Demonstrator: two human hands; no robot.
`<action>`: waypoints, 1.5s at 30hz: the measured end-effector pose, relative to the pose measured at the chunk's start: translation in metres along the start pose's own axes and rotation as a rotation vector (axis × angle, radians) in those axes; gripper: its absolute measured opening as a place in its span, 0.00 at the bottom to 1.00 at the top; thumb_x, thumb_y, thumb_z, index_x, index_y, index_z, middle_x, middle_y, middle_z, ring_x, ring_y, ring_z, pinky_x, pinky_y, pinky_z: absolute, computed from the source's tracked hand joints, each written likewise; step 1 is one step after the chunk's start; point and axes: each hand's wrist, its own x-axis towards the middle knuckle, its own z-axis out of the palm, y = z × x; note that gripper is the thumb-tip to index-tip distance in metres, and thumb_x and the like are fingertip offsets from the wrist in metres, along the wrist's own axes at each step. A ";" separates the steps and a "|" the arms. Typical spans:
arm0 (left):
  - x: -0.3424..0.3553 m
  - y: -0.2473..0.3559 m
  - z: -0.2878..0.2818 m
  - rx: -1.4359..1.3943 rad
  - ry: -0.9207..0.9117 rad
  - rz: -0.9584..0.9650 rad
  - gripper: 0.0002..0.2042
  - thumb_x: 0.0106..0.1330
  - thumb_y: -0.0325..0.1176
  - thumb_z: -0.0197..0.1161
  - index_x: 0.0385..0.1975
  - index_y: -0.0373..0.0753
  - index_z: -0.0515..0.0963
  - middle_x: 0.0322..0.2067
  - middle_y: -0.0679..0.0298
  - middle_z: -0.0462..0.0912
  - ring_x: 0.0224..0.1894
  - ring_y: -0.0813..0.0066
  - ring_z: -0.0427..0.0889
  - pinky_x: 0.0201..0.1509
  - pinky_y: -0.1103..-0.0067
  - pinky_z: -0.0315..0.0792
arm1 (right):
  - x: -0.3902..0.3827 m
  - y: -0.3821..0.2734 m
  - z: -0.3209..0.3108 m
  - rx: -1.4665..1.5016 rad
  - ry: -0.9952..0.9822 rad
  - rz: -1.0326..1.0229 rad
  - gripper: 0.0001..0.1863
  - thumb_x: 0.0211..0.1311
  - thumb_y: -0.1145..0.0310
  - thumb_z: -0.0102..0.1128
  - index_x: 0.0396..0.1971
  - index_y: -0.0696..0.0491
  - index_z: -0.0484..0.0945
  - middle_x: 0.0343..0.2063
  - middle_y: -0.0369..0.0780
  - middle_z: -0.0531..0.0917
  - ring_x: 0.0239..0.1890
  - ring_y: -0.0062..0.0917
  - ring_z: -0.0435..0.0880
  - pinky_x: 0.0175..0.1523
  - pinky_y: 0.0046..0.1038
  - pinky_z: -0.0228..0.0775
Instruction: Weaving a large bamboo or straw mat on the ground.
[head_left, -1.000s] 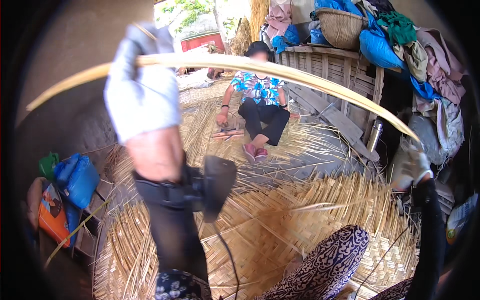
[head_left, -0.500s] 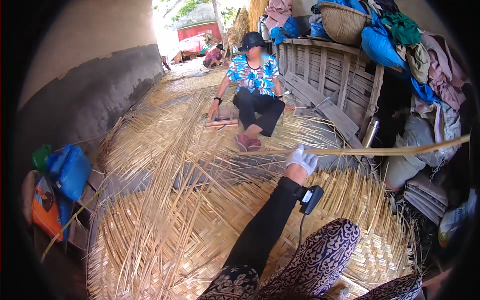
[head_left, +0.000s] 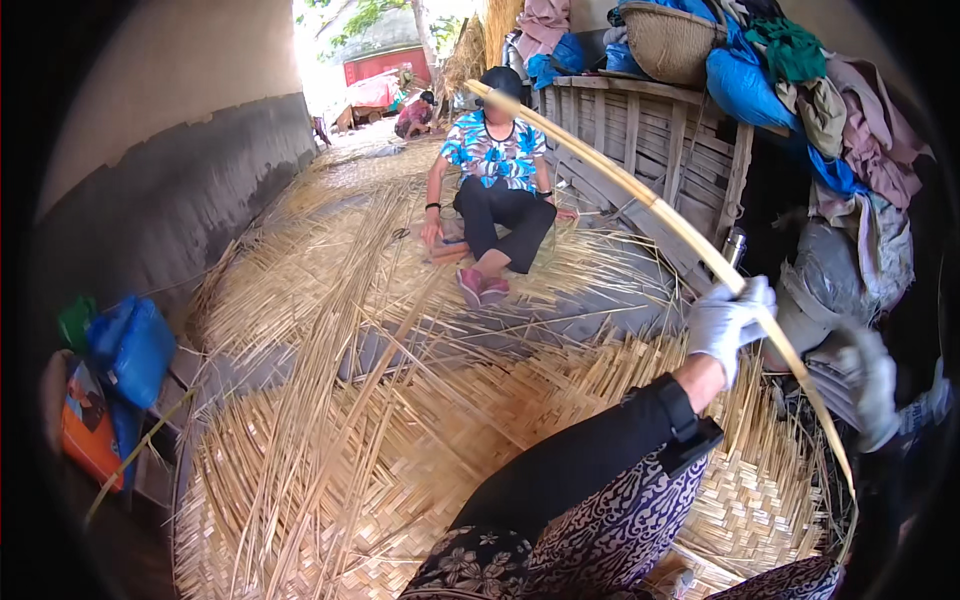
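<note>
A long pale split reed (head_left: 625, 180) slants across the right half of the view, its upper tip in front of the co-worker's hat. My left hand (head_left: 728, 318), in a white glove, is closed round the reed below its middle. Beyond it the reed bends down toward the right rim. My right hand (head_left: 868, 385), also gloved in white, is smeared by motion just right of the reed; its fingers cannot be made out. Under my left arm lies a woven reed mat (head_left: 480, 440) with loose strip ends along its edges.
A co-worker (head_left: 495, 160) sits on the matting ahead, one hand at a small wooden block (head_left: 449, 253). Loose reeds (head_left: 335, 330) cross the mat at left. A wooden lattice frame (head_left: 650, 140), a metal flask (head_left: 735, 246) and bags line the right; a blue bag (head_left: 138, 350) is at left.
My left hand has moved right and toward me with the reed, which has swung from nearly level to a steep slant. My right hand has come into view at the right.
</note>
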 end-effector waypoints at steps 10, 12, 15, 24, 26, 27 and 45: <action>0.006 0.019 -0.020 0.320 -0.028 0.065 0.08 0.60 0.37 0.56 0.34 0.41 0.72 0.25 0.66 0.78 0.26 0.79 0.78 0.28 0.83 0.75 | -0.006 0.038 0.033 -0.213 -0.296 0.154 0.09 0.53 0.67 0.59 0.26 0.58 0.76 0.12 0.31 0.73 0.09 0.09 0.65 0.13 0.11 0.51; 0.010 0.010 -0.023 0.341 -0.007 -0.007 0.08 0.60 0.37 0.56 0.33 0.41 0.73 0.25 0.67 0.78 0.25 0.79 0.79 0.25 0.83 0.75 | -0.009 0.046 0.030 -0.302 -0.247 0.095 0.07 0.49 0.68 0.61 0.26 0.56 0.77 0.15 0.33 0.75 0.12 0.14 0.69 0.15 0.15 0.56; 0.015 -0.006 -0.030 0.329 0.042 -0.103 0.08 0.60 0.38 0.55 0.31 0.42 0.73 0.24 0.68 0.78 0.24 0.80 0.79 0.21 0.83 0.74 | -0.015 0.058 0.035 -1.288 0.099 -0.785 0.11 0.38 0.67 0.63 0.26 0.47 0.76 0.21 0.36 0.72 0.23 0.29 0.74 0.24 0.27 0.64; 0.001 -0.019 -0.020 0.314 0.072 -0.161 0.09 0.58 0.40 0.59 0.29 0.42 0.73 0.19 0.66 0.78 0.17 0.82 0.76 0.16 0.87 0.69 | -0.024 0.087 0.007 -0.961 -0.003 -0.573 0.10 0.31 0.71 0.65 0.20 0.50 0.74 0.17 0.37 0.74 0.20 0.32 0.74 0.25 0.32 0.63; 0.002 -0.017 -0.019 0.328 -0.035 -0.175 0.10 0.58 0.41 0.59 0.30 0.42 0.71 0.22 0.66 0.78 0.20 0.82 0.77 0.19 0.86 0.71 | -0.027 0.084 0.004 -0.851 -0.017 -0.453 0.10 0.30 0.72 0.65 0.18 0.51 0.74 0.16 0.38 0.75 0.19 0.33 0.73 0.25 0.32 0.63; 0.000 -0.017 -0.015 0.355 -0.035 -0.176 0.09 0.58 0.41 0.59 0.28 0.43 0.71 0.21 0.67 0.78 0.20 0.82 0.77 0.19 0.86 0.71 | -0.029 0.081 0.003 -0.909 -0.003 -0.488 0.10 0.31 0.71 0.65 0.19 0.51 0.74 0.17 0.38 0.74 0.20 0.33 0.73 0.25 0.32 0.63; -0.006 -0.040 -0.006 0.468 -0.021 -0.010 0.10 0.58 0.39 0.59 0.27 0.37 0.74 0.19 0.66 0.78 0.18 0.84 0.76 0.20 0.88 0.72 | -0.042 0.063 -0.007 -1.006 0.105 -0.671 0.07 0.34 0.80 0.58 0.19 0.54 0.75 0.15 0.40 0.73 0.19 0.30 0.72 0.23 0.27 0.61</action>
